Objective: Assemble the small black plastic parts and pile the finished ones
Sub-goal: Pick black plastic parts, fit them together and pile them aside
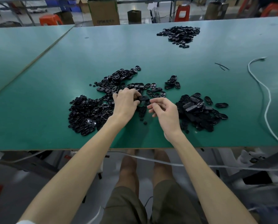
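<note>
One small black part [143, 98] was pinched in the curled fingers of the left hand [125, 102], just above the green desk [54, 75]. The right hand [164, 110] was right beside it, fingers curled; what they held I could not tell. Heaps of black parts [86, 112] lay around both hands.

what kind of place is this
Probably a factory assembly floor: a long green workbench strewn with heaps of small black plastic parts, cardboard boxes and plastic stools behind it.
</note>
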### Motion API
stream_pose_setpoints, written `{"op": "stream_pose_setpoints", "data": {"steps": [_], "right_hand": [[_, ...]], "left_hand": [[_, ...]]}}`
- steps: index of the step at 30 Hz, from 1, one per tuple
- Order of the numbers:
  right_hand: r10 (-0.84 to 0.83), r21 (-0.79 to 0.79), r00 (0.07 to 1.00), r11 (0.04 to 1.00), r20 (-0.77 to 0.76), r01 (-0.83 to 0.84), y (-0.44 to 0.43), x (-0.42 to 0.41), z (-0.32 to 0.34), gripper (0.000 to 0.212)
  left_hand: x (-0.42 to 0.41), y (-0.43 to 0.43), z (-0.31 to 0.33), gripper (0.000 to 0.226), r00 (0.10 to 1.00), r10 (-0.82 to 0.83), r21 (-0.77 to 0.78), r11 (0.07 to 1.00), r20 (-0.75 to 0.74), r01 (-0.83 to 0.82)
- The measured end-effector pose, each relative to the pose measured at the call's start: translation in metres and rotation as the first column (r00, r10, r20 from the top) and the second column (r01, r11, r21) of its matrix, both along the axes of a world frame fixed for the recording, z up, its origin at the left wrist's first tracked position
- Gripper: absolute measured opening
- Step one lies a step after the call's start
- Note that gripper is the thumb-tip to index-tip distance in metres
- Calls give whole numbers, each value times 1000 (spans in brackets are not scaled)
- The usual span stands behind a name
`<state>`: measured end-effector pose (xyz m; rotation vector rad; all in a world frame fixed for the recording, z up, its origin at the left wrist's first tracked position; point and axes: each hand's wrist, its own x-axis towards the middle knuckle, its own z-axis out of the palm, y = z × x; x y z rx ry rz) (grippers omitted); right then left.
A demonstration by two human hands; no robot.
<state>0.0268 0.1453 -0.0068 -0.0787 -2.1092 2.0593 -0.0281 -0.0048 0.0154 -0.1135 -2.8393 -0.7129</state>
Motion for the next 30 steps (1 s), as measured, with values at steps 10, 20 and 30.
{"op": "stream_pose_setpoints", "data": {"steps": [10, 20, 30], "right_hand": [[-5, -14, 1000, 1000, -1, 5, -1, -1, -1, 16], [15, -52, 1000, 999, -2, -16, -1, -2, -2, 14], [31, -94, 999, 995, 5, -31, 0, -1, 0, 15]], "left_hand": [[11, -10, -1, 17, 996, 8, 64, 998, -87, -3], [28, -16, 11, 14, 939, -277, 259, 909, -205, 325], [10, -82, 26, 20, 994, 95, -169, 982, 58, -84]]}}
